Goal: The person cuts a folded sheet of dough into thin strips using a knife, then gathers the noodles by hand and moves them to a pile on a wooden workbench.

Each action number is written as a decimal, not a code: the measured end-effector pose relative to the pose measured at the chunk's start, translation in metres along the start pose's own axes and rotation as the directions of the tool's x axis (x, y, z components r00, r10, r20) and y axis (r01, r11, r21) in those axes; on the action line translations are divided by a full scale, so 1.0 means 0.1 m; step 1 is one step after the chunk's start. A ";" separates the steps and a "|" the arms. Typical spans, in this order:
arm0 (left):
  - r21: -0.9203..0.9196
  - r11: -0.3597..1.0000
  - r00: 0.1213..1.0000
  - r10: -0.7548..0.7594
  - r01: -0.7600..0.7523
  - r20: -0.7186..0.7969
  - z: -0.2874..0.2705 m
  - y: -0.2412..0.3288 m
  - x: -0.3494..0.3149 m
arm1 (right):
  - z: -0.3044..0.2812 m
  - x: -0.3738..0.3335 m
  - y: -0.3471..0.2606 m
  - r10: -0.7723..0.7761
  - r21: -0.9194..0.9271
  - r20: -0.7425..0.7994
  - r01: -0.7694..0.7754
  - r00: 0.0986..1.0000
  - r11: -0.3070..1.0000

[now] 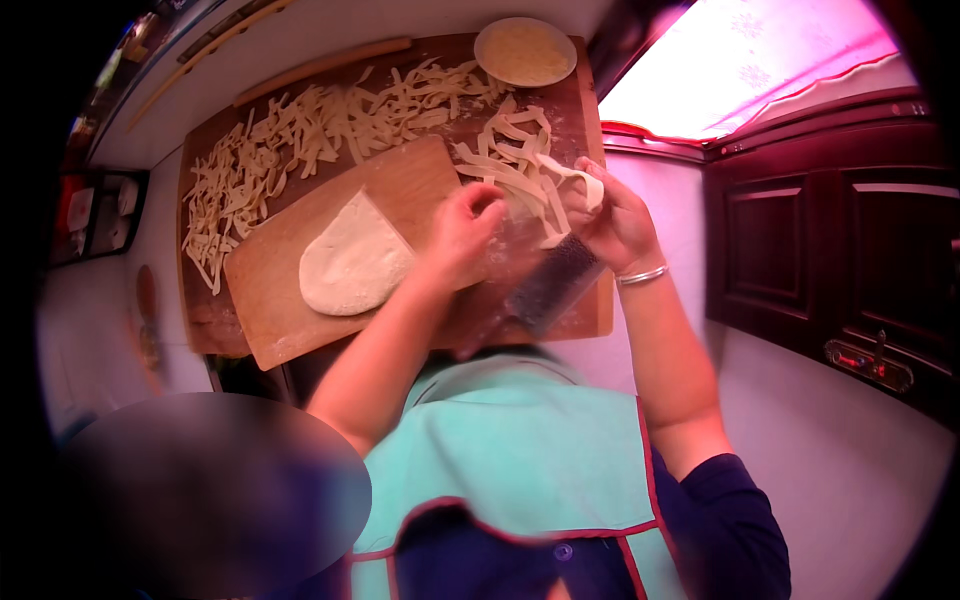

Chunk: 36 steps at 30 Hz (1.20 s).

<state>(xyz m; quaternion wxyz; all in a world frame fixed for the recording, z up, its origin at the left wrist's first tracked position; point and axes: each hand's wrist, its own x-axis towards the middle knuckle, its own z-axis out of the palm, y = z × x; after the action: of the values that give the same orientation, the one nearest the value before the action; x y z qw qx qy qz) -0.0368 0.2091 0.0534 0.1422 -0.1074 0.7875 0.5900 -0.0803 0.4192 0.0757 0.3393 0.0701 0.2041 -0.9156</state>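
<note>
My right hand [615,222], with a silver bangle at its wrist, holds a pale dough strip [572,172] that loops over its fingers. Left of it, my left hand [468,232] is curled closed over the board's right side; whatever its fingers hold is blurred. Loose dough strips [503,160] lie in a small heap just beyond both hands. Below the right hand is a dark rectangular blade, apparently a cleaver [550,285], partly smeared by motion. A flat dough sheet [352,262] with a cut straight edge rests on the smaller wooden board [270,275], left of my left hand.
Many cut dough strips [335,125] spread along the far side of the large wooden board [215,325]. A rolling pin [320,72] lies at its back edge. At the far right corner stands a white bowl [525,52] with pale contents. Dark cabinet doors [830,240] are to the right.
</note>
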 end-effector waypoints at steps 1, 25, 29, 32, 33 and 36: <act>-0.249 0.959 0.986 -0.110 0.138 0.124 0.10 0.06 -0.02 | -0.02 -0.02 0.02 0.000 0.043 0.080 -0.004 0.997 0.999; -0.177 0.976 0.988 0.139 -0.126 0.063 0.44 -0.01 -0.10 | -0.09 -0.18 0.30 -0.249 -0.754 -0.302 -0.071 0.920 0.653; -0.043 0.972 0.973 0.230 -0.231 -0.012 0.43 0.04 -0.15 | -0.08 -0.19 0.34 -0.264 -0.813 -0.236 -0.041 0.935 0.581; -0.093 0.975 0.979 0.204 -0.202 0.012 0.42 0.03 -0.13 | -0.12 -0.18 0.37 -0.267 -0.808 -0.219 -0.021 0.939 0.589; -0.146 0.976 0.985 0.170 -0.162 0.042 0.41 0.02 -0.13 | -0.13 -0.19 0.35 -0.243 -0.787 -0.239 -0.042 0.940 0.615; -0.238 0.968 0.992 0.099 -0.077 0.080 0.40 0.04 -0.12 | -0.15 -0.20 0.35 -0.244 -0.745 -0.253 -0.028 0.936 0.666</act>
<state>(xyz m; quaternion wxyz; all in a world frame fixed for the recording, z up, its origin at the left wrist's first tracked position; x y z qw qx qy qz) -0.0232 0.2485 0.0511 0.1381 -0.0612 0.7090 0.6889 -0.0421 0.4132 0.0558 0.2434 0.0676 0.6144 -0.7475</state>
